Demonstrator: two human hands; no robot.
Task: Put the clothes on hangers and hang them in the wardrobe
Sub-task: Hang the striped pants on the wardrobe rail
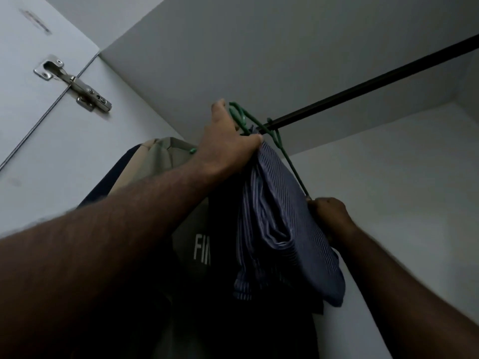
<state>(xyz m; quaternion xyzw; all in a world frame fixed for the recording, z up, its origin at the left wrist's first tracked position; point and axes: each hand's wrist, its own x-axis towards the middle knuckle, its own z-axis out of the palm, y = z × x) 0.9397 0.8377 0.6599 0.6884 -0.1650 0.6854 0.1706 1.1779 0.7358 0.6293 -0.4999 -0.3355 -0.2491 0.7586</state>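
Observation:
A blue striped garment (274, 221) hangs bunched on a green hanger (281, 149) just below the dark wardrobe rail (363, 86). My left hand (228, 143) grips the hanger near its hook, at the top of the cloth, beside the rail's left end. My right hand (329, 213) pinches the hanger's lower right end and the garment's edge. Whether the green hook sits on the rail I cannot tell.
Behind my left arm hang a beige and a grey garment (160, 161) with white letters. The wardrobe door (31, 125) with a metal hinge (75, 84) stands open at the left. The white back wall (401, 177) and the ceiling panel close in the space.

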